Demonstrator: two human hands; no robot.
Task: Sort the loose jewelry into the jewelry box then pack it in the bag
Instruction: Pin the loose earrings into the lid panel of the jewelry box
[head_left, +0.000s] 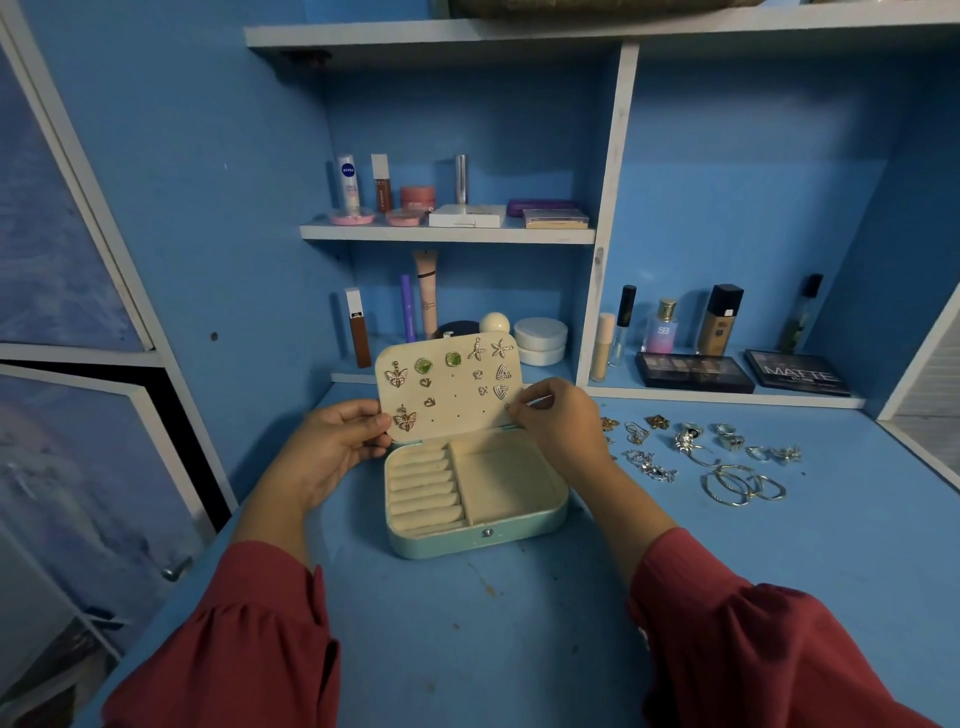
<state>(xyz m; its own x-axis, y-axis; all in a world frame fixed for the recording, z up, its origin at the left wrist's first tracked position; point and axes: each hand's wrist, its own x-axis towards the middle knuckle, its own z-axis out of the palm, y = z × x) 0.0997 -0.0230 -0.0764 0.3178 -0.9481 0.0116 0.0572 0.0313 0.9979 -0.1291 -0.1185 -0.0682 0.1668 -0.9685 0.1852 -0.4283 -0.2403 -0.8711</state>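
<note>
A mint jewelry box (478, 540) stands open on the blue desk, its cream ring rolls and side compartment bare. The raised lid panel (457, 405) carries several pinned earrings: butterflies, green stones, starfish, hearts. My left hand (332, 441) grips the panel's left edge beside the lower butterfly earring (404, 419). My right hand (558, 415) pinches something small and thin at the panel's lower right edge; what it is I cannot make out. Loose jewelry (696, 452) lies to the right of the box: silver rings, bangles (743, 486), chains and gold earrings.
Shelves behind hold cosmetics: bottles, tubes, jars and two eyeshadow palettes (696, 371). A white divider (608, 218) splits the shelf unit. A door frame stands at the left. The desk's right edge meets a white panel (919, 441).
</note>
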